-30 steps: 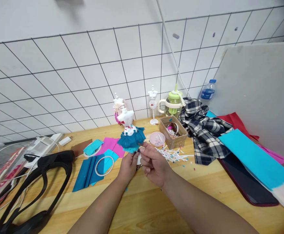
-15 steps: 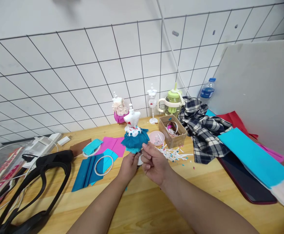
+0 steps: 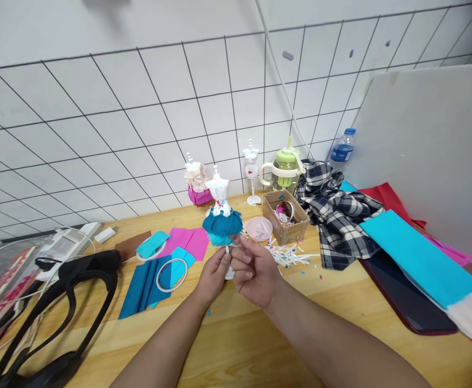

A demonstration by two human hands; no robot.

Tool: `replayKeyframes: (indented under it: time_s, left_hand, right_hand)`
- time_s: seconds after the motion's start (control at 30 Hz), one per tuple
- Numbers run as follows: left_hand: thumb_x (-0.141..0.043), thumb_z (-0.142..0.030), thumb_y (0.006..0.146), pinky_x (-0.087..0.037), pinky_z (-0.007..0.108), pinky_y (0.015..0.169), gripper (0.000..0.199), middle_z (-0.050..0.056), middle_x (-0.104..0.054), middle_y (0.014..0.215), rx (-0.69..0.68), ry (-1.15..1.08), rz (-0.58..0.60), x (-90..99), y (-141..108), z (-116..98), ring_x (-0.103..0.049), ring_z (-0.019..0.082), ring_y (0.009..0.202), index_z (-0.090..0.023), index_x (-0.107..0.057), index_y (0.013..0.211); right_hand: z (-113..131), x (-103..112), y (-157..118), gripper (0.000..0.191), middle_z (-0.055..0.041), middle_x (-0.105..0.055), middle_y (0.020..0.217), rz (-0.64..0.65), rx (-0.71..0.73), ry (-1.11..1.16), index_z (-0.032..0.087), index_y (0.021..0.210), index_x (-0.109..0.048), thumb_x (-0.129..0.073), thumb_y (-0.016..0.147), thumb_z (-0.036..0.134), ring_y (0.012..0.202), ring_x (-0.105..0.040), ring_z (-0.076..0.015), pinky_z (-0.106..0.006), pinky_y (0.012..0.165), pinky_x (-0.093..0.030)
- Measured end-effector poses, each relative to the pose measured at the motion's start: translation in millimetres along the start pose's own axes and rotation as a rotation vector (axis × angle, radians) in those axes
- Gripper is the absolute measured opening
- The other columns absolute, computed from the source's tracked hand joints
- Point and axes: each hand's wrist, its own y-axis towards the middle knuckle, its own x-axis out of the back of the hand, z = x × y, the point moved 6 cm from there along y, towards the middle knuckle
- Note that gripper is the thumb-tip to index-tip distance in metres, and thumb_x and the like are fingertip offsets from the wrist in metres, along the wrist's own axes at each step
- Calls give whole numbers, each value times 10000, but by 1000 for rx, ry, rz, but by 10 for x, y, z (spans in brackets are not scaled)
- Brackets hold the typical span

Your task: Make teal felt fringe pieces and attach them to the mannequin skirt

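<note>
A white mini dress form (image 3: 218, 189) stands upright between my hands, wearing a ruffled teal paper skirt (image 3: 221, 222) with lighter blue beneath. My left hand (image 3: 212, 276) pinches its thin white stem (image 3: 227, 250) just under the skirt. On the other side my right hand (image 3: 259, 274) is closed, fingers curled close to the stem and the index finger up at the skirt's hem; its exact contact is partly hidden. Red and blue bits stick to the form's waist. Part of the white round base (image 3: 230, 274) shows between the hands.
Left lie coloured paper sheets (image 3: 142, 288), a white ring (image 3: 172, 274) and a black strap frame (image 3: 74, 302). Behind are two more dress forms. To the right are a pink dish (image 3: 259, 229), a cardboard box (image 3: 290, 229), paper scraps (image 3: 292, 256), a green-lidded jug (image 3: 286, 170) and plaid cloth (image 3: 333, 210).
The dress form has turned and straightened, with its torso now facing more toward me. The right index finger has shifted along the skirt's hem. The left hand stays at the stem.
</note>
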Motion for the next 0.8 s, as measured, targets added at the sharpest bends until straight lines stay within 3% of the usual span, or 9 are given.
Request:
replayKeyframes:
  time_s: [0.17, 0.3, 0.43, 0.57, 0.8]
  left_hand:
    - [-475, -443, 889, -497, 304, 790, 325, 68, -677, 937, -5, 79, -32, 16, -3, 73, -613, 202, 886, -166, -635, 946]
    - [-507, -447, 872, -492, 279, 712, 294, 41, -646, 842, 2, 76, -72, 25, -3, 135, -599, 184, 810, -183, -581, 978]
    - [-502, -460, 875, -468, 248, 657, 271, 14, -604, 800, -8, 88, -117, 56, -10, 154, -563, 152, 740, -190, -528, 884]
    - [-515, -452, 862, -471, 258, 667, 261, 10, -600, 787, -28, 78, -86, 54, -15, 137, -559, 153, 730, -194, -502, 826]
    - [-501, -365, 865, -498, 311, 778, 263, 62, -668, 966, -81, 148, -34, 12, -28, 29, -614, 203, 873, -184, -564, 1046]
  right_hand:
    - [-7, 17, 9, 360, 132, -286, 486, -28, 35, 18, 187, 682, -368, -704, 807, 221, 356, -158, -2, -58, 324, -226]
    - [-3, 0, -1, 343, 140, -286, 489, -26, 73, -12, 201, 727, -392, -731, 771, 183, 355, -162, -3, -57, 328, -230]
    - [-5, -21, -22, 276, 141, -297, 491, -21, 85, -25, 215, 803, -443, -713, 776, 167, 352, -180, -7, -60, 330, -237]
    - [-40, -34, -30, 239, 137, -293, 491, -11, 30, 10, 204, 799, -449, -683, 797, 155, 347, -178, -8, -64, 322, -246]
    - [-34, -23, -33, 293, 129, -300, 483, -31, 38, 4, 190, 700, -386, -651, 817, 148, 348, -163, -8, -67, 317, -258]
